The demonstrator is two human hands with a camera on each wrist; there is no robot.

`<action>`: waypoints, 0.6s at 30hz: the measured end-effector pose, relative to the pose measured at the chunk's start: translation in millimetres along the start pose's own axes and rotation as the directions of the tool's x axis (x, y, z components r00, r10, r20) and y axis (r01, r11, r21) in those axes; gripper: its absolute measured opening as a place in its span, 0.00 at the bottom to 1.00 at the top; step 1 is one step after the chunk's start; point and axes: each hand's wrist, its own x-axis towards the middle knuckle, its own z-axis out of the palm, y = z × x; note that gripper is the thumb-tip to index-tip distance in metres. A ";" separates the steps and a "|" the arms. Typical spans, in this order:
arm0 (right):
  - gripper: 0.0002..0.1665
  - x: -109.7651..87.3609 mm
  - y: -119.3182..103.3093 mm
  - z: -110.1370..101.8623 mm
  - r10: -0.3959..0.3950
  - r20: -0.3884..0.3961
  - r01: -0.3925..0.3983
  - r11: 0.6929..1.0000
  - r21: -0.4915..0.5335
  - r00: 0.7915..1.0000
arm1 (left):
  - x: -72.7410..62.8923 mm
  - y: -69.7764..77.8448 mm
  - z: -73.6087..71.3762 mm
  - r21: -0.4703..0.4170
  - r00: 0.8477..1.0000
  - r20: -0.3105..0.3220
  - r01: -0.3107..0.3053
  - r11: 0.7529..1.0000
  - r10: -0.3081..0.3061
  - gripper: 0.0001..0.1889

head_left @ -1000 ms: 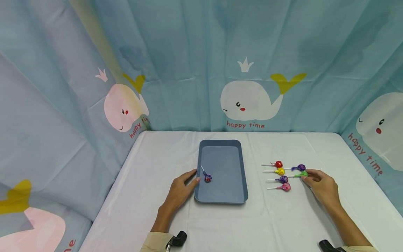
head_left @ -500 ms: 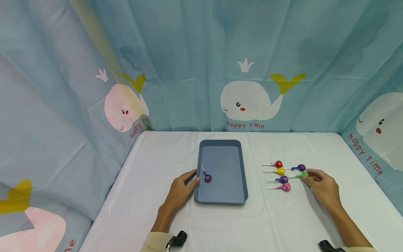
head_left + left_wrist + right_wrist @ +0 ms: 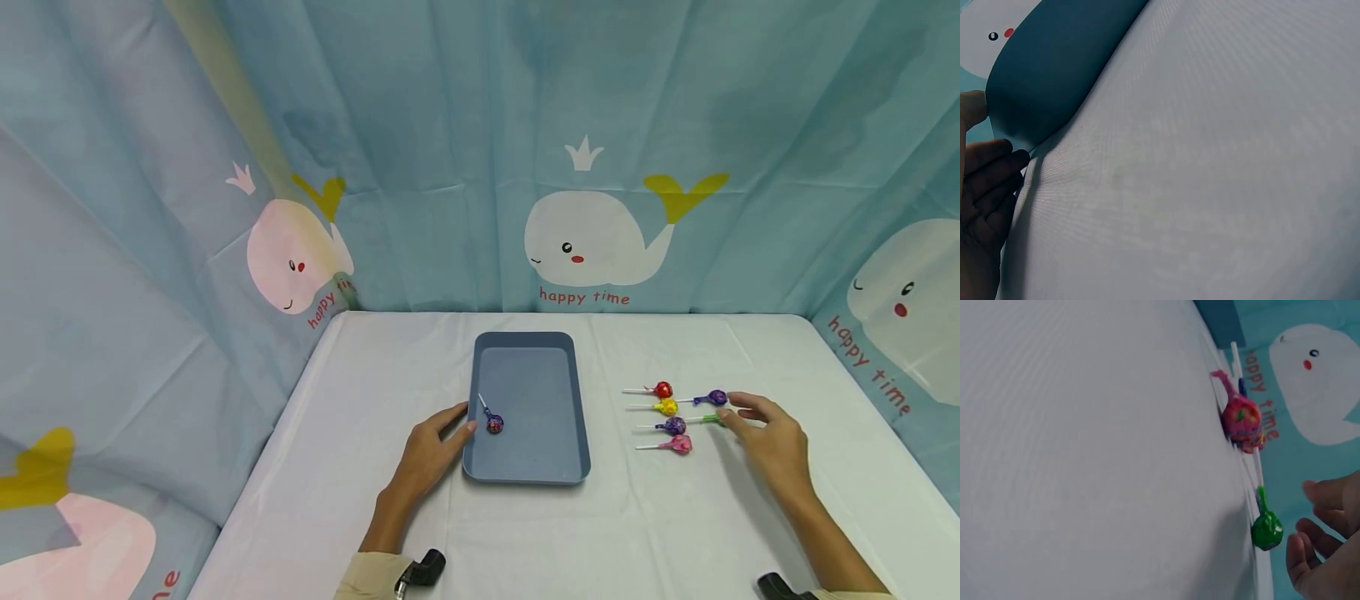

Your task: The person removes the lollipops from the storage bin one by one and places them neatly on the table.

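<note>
In the head view, my left hand [image 3: 429, 452] holds the left side of a blue-grey tray [image 3: 529, 477], its thumb at the rim; the left wrist view shows the fingers by the tray's lower edge. A dark wrapped lollipop [image 3: 494, 423] lies in the tray. My right hand [image 3: 772, 433] hovers by a green lollipop [image 3: 711, 418], thumb and fingers apart and nothing between them. Its fingertips are near a purple lollipop [image 3: 716, 397]. In the right wrist view the green lollipop [image 3: 1267, 531] sits free of the hand [image 3: 1329, 544].
Left of the right hand, red [image 3: 663, 389], yellow [image 3: 667, 407], dark purple [image 3: 675, 426] and pink [image 3: 680, 444] lollipops lie in a column, sticks pointing left. A white cloth [image 3: 540, 533] covers the table. Behind hangs a blue curtain [image 3: 450, 250] with whale prints.
My right hand has come off the green lollipop and risen slightly, its index finger shifting toward the purple lollipop behind. The left hand and the tray have not moved.
</note>
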 end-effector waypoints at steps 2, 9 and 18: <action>0.27 -0.6 -3.9 0.6 -0.025 -0.017 0.025 1.000 0.019 1.000 | 0.0 -0.1 -0.1 0.000 1.000 0.001 0.002 1.000 -0.002 0.31; 0.27 -7.3 -20.2 5.7 -0.082 -0.016 0.083 0.993 0.084 0.996 | -0.7 0.4 -0.4 -0.003 1.000 0.005 0.001 1.000 -0.001 0.32; 0.28 -12.6 -39.0 19.1 -0.125 0.026 0.120 0.980 0.159 0.992 | -0.8 0.8 0.1 0.001 1.000 0.008 -0.003 1.000 0.003 0.31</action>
